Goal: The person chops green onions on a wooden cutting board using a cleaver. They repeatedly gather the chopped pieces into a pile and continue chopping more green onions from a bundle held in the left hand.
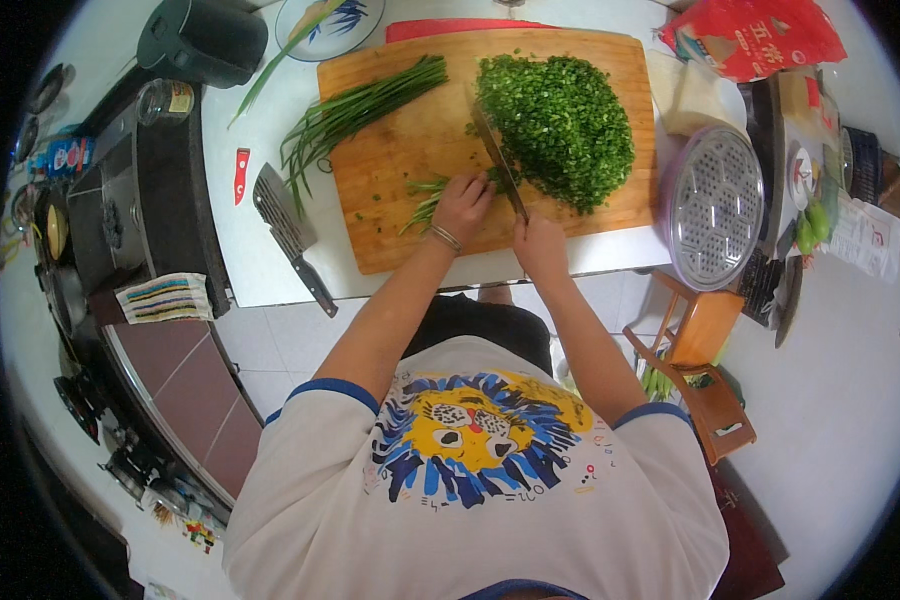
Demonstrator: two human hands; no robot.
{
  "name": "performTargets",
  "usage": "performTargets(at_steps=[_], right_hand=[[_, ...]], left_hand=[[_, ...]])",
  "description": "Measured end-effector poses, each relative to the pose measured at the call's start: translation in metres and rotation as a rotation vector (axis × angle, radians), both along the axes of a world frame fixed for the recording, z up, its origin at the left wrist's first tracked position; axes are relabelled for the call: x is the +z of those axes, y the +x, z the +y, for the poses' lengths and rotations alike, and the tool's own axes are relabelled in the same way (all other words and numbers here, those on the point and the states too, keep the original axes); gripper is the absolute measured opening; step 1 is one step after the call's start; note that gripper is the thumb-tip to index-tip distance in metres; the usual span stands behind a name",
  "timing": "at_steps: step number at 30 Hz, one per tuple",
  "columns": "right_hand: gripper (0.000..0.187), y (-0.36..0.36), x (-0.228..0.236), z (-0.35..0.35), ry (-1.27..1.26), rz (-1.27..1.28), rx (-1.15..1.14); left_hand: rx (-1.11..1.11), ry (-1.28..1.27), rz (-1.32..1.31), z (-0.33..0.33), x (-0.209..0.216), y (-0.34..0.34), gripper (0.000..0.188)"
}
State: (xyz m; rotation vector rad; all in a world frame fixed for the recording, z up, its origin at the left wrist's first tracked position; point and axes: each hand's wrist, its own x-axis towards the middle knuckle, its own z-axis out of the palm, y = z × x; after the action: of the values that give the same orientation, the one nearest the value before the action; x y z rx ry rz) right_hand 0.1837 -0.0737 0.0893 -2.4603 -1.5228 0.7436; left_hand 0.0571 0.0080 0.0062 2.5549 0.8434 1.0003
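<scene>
My left hand (463,208) is closed over a small bunch of chives (423,205), pressing them onto the wooden cutting board (375,245). Their loose ends stick out to its left. My right hand (540,246) grips a kitchen knife (496,155) by the handle. The blade points away from me, just right of my left fingertips. Against the blade's right side lies a large heap of chopped chives (560,130). Long uncut chives (365,108) rest on the board's far left, some hanging past its edge.
Left of the board lie a cleaver (288,235) and a small red object (241,177). A plate (355,28) with a long green stalk stands at the back. On the right are a colander (713,205) and a red bag (755,38). A wooden chair (705,350) stands below.
</scene>
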Motion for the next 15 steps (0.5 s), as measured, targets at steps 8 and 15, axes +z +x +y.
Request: performTargets(at_steps=[8,15], right_hand=[[0.022,0.006,-0.012,0.029,0.017,0.053,-0.013],[0.024,0.008,0.004,0.012,0.22,0.102,-0.054]], left_hand=[[0.004,-0.006,-0.007,0.001,0.0,0.001,0.026],[0.053,-0.049,-0.044,0.0,-0.001,0.002,0.017]])
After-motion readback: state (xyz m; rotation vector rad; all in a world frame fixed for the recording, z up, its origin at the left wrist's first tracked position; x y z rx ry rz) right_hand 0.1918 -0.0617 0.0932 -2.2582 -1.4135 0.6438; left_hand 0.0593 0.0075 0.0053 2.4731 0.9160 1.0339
